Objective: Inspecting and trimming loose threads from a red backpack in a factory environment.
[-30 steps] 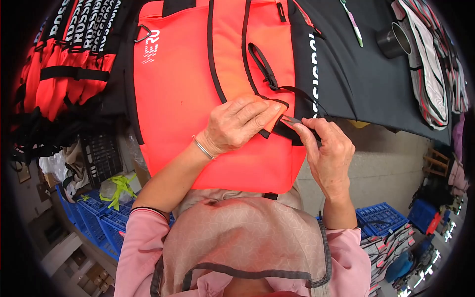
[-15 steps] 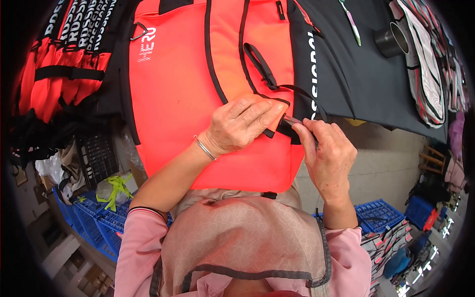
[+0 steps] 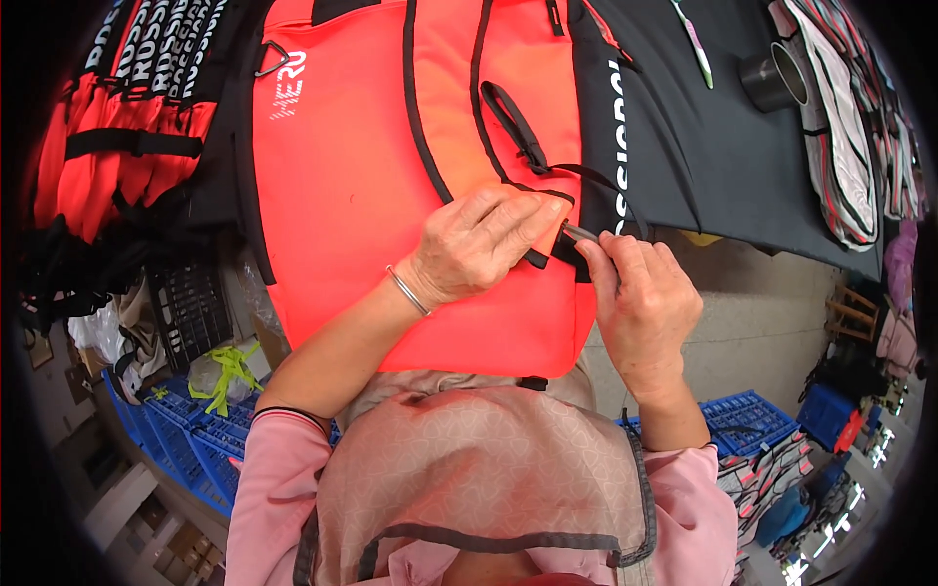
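Observation:
A bright coral-red backpack (image 3: 342,215) with black side panels lies in front of me, its lower end at my lap. An orange shoulder strap (image 3: 451,117) with black edging runs down it. My left hand (image 3: 471,246) is closed on the strap's lower end, thumb hidden beneath. In my right hand (image 3: 647,298) a slim metal tool (image 3: 578,232) is pinched between thumb and fingers; its tip meets the strap's corner beside my left fingertips. Its exact kind is hidden by my grip. Above lies a black webbing strap with a buckle (image 3: 532,156).
The backpack rests on a dark cloth-covered table (image 3: 674,146). Toward the far right are a toothbrush (image 3: 696,44) and a dark cup (image 3: 772,80) on its side. Folded bag pieces (image 3: 835,127) lie beyond. Red-and-black pieces (image 3: 127,166) are stacked left. Blue crates (image 3: 747,422) stand below.
Both hands stay at the strap's lower end with nearly the same grip. The backpack has shifted very slightly, and the tool's tip has barely moved.

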Demonstrator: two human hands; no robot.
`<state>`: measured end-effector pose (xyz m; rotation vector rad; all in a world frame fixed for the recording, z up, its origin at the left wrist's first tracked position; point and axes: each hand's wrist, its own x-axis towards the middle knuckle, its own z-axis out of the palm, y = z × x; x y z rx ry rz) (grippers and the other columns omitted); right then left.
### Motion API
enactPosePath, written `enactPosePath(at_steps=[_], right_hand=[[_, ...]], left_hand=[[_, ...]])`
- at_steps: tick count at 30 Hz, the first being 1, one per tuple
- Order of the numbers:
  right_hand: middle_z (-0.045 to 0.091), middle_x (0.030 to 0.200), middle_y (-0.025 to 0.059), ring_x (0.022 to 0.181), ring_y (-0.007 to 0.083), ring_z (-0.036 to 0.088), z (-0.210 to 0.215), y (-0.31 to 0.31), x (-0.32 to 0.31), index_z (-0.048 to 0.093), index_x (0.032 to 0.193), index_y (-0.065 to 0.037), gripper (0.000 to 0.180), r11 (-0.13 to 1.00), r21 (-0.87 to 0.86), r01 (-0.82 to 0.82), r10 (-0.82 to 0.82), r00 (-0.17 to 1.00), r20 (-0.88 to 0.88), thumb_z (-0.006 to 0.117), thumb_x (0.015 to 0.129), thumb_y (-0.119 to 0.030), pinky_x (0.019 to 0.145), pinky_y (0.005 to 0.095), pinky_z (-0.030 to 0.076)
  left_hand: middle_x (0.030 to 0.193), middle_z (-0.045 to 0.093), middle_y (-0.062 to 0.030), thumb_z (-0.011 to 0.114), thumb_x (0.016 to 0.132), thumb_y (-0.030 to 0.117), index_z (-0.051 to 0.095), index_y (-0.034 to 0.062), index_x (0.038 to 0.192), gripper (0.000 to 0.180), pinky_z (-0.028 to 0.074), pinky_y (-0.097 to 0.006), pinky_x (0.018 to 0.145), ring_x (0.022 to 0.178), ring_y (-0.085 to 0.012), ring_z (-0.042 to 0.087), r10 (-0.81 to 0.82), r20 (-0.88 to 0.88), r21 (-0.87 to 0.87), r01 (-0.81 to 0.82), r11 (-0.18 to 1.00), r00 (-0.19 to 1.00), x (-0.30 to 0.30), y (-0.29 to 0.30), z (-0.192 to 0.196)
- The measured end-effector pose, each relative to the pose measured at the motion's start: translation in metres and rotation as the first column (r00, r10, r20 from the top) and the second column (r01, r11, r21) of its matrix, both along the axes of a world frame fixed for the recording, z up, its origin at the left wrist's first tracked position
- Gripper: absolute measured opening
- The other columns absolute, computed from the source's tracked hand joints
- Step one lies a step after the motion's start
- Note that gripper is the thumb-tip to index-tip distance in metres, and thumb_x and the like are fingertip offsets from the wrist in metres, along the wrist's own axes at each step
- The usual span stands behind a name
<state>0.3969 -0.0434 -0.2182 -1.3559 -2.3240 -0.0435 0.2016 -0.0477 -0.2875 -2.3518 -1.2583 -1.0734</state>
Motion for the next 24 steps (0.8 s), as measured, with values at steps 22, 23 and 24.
enactPosePath(at_steps=[22, 23, 24], right_hand=[[0.067, 0.07, 0.0058, 0.056, 0.0194, 0.058, -0.01, 0.005, 0.005, 0.07, 0.083, -0.004, 0.018, 0.998, -0.065, -0.008, -0.005, 0.98, -0.198, 0.08, 0.078, -0.018, 0.051, 0.0302, 0.047], [0.067, 0.07, 0.0064, 0.057, 0.0173, 0.059, -0.012, 0.006, 0.005, 0.069, 0.083, -0.003, 0.016, 0.996, -0.09, -0.017, -0.002, 0.98, -0.201, 0.079, 0.079, -0.016, 0.052, 0.0288, 0.047], [0.067, 0.07, 0.0064, 0.057, 0.0173, 0.059, -0.014, 0.008, 0.007, 0.069, 0.083, -0.003, 0.016, 0.996, -0.082, -0.021, 0.004, 0.979, -0.203, 0.079, 0.079, -0.016, 0.052, 0.0288, 0.047]], left_hand=[[0.096, 0.065, -0.0001, 0.067, 0.072, 0.009, 0.069, 0.0078, 0.114, 0.042, 0.054, -0.027, 0.064, 0.079, -0.0176, 0.06, 0.004, 0.045, -0.035, -0.002, 0.999, 0.999, -0.003, 0.0, -0.007], [0.095, 0.066, 0.0001, 0.067, 0.072, 0.009, 0.069, 0.0078, 0.113, 0.041, 0.054, -0.028, 0.065, 0.079, -0.0176, 0.061, 0.004, 0.05, -0.047, -0.002, 0.999, 0.999, -0.004, -0.001, -0.006], [0.095, 0.066, 0.0001, 0.067, 0.072, 0.009, 0.069, 0.0078, 0.113, 0.041, 0.054, -0.028, 0.065, 0.079, -0.0176, 0.061, 0.007, 0.049, -0.039, -0.005, 0.999, 0.999, -0.004, -0.001, -0.004]])
